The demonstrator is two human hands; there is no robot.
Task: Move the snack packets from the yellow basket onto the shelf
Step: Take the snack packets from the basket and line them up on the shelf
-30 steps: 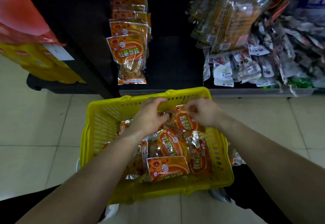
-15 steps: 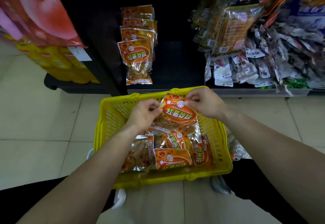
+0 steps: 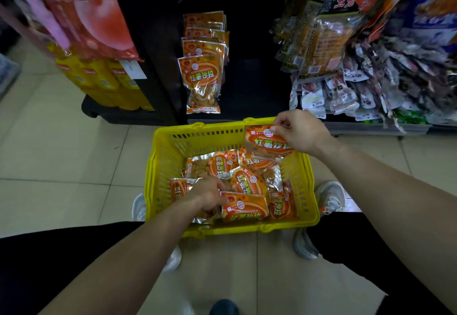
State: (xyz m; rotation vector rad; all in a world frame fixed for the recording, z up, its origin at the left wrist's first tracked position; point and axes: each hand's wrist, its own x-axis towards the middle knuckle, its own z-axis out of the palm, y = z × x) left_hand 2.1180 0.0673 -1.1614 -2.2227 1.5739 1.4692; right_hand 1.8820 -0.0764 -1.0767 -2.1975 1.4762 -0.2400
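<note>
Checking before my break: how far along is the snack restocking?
Partway, I'd say. A row of packets already sits on the shelf. The right hand pinches one packet above the yellow basket; the left hand reaches among the remaining packets. Several wait there.

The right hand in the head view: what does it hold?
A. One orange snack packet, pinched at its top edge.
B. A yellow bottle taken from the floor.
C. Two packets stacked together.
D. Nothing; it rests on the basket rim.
A: the right hand pinches the top edge of one orange snack packet, lifted over the far end of the yellow basket.
</note>
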